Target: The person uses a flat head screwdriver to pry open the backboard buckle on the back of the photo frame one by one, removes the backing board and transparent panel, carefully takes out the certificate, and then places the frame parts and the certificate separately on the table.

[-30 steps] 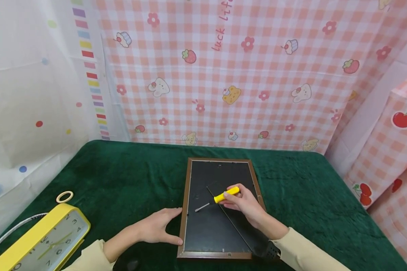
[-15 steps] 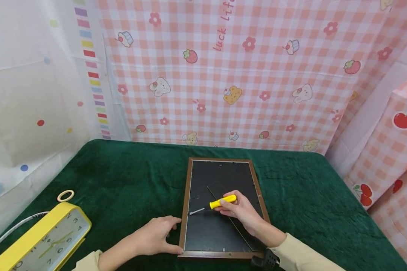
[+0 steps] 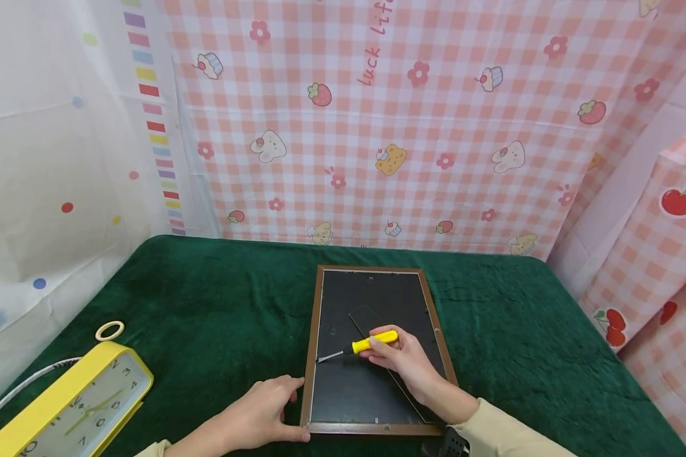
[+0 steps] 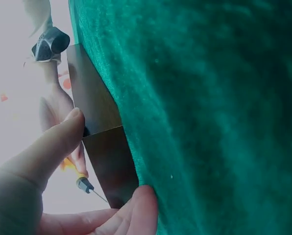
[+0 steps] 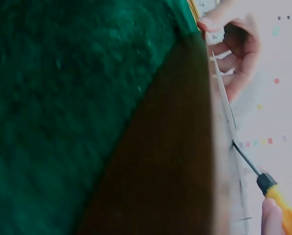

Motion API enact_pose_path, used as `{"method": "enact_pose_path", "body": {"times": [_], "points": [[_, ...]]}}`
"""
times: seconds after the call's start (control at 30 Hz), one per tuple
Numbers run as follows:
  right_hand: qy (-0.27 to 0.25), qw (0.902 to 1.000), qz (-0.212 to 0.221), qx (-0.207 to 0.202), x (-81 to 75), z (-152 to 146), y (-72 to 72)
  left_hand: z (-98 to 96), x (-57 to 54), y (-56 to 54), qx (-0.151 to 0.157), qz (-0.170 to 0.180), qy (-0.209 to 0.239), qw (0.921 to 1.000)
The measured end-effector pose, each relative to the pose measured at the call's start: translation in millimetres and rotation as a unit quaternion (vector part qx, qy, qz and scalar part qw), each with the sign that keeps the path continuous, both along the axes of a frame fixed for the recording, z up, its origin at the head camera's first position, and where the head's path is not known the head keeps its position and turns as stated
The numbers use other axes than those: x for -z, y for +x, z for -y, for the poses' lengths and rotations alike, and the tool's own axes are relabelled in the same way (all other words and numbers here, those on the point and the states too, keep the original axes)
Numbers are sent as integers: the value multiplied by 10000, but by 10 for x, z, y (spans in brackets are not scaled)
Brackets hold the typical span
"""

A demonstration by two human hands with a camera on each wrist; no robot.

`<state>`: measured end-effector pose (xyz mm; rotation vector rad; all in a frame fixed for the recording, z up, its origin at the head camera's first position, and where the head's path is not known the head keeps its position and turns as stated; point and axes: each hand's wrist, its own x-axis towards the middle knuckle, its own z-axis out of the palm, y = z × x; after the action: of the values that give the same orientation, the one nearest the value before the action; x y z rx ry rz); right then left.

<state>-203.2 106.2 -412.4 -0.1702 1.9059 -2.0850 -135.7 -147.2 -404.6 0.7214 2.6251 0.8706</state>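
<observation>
A brown picture frame [image 3: 314, 330] lies face down on the green cloth, its black backing board [image 3: 343, 397] up. My right hand [image 3: 417, 371] pinches a yellow-handled screwdriver [image 3: 375, 341], held at a low slant over the board. The blade's tip meets a small dark tab at the frame's left inner edge. At the near left corner, my left hand [image 3: 260, 409] holds the frame. Its thumb [image 4: 62, 134] is against the near side and bent fingers [image 4: 145, 208] touch the left side. In the right wrist view the screwdriver's shaft [image 5: 246, 159] reaches the frame's edge.
A yellow clock [image 3: 86, 400] stands at the left with a pale cable [image 3: 31, 384] behind it. Beside it lies a cream ring [image 3: 109, 331]. Checked curtains [image 3: 343, 127] close off the back of the green-covered table [image 3: 234, 304].
The screwdriver moved left and down until its tip reached the frame's left edge. My left hand slid toward me, its thumb now at the near corner. The frame has stayed put.
</observation>
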Motion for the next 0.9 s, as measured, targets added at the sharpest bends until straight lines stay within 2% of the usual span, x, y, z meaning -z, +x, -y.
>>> {"method": "enact_pose_path", "body": {"times": [0.2,0.47,0.63,0.8,0.9], "points": [[-222,9995,24,213,45,28,63,-3,6,-5,13,105,63,9999],[-28,9989,-218,402,64,74,145,0,5,-17,84,32,75,9999],[4,9990,-400,184,20,70,128,1,-4,-16,90,46,88,9999],[53,9984,-497,-248,-60,61,61,4,2,-13,60,107,118,9999],[308,9948,-749,-616,-120,54,9,7,4,-16,55,120,127,9998]]}}
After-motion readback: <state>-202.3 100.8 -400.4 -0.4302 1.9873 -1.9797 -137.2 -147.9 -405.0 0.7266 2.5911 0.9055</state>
